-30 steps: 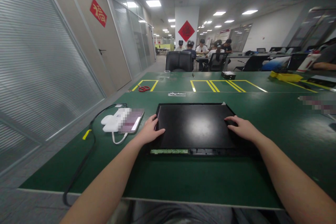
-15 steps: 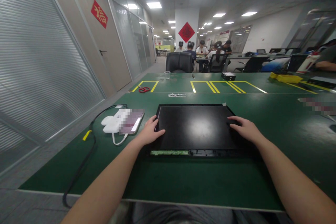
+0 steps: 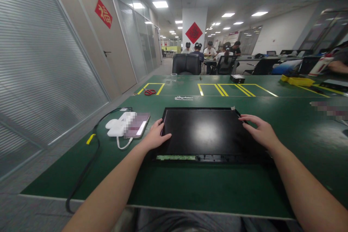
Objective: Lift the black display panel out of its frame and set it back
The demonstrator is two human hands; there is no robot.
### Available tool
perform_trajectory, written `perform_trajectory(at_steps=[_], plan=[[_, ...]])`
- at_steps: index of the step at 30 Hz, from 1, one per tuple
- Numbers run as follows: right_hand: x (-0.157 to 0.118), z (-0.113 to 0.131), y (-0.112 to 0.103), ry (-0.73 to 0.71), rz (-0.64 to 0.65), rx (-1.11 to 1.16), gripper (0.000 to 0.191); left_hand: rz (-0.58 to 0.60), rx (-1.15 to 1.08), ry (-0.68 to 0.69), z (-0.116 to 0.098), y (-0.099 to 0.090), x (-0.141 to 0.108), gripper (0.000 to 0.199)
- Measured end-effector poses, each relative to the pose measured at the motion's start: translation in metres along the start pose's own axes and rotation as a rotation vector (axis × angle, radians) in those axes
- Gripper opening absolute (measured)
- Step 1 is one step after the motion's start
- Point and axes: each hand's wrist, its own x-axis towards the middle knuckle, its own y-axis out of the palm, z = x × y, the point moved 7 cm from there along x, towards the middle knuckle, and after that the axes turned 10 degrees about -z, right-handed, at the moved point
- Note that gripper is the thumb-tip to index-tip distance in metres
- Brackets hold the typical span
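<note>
A black flat LCD screen panel lies face up on the green table, with light glaring off its middle. Along its near edge a green circuit strip is exposed. My left hand grips the panel's left edge, thumb over the screen face and fingers along the side. At the right edge of the panel, my right hand has its thumb and fingers apart, fingertips touching or just above the frame. A small pale tab sticks up at the far right corner.
Left of the panel lie a phone and a white device with a white cable; a black cable hangs over the edge. Beyond are red scissors, a clear cup, a black box and a yellow tray. Several people sit farther back.
My right hand has shifted outward to the right, from over the screen face to the panel's right edge. My left hand and the panel stay in place.
</note>
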Motion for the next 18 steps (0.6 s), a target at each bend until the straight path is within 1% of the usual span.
perform_trajectory(at_steps=[3, 5, 9, 11, 14, 18], plan=[[0.002, -0.01, -0.004, 0.087, -0.003, -0.099, 0.034, 0.002, 0.006, -0.026, 0.003, 0.0, 0.0, 0.071], [0.003, -0.021, -0.006, 0.171, 0.014, -0.182, 0.036, -0.024, 0.032, -0.041, 0.006, -0.001, 0.001, 0.072], [0.004, -0.048, -0.009, 0.313, 0.052, -0.292, 0.038, -0.089, 0.139, -0.079, 0.017, -0.005, 0.005, 0.063], [0.005, -0.059, -0.008, 0.327, 0.072, -0.302, 0.036, -0.08, 0.166, -0.084, 0.021, -0.005, 0.006, 0.056], [0.007, -0.072, -0.008, 0.307, 0.079, -0.31, 0.033, -0.055, 0.157, -0.053, 0.021, -0.006, 0.007, 0.048], [0.005, -0.08, -0.006, 0.354, 0.095, -0.346, 0.036, -0.064, 0.141, -0.041, 0.021, -0.009, 0.009, 0.043]])
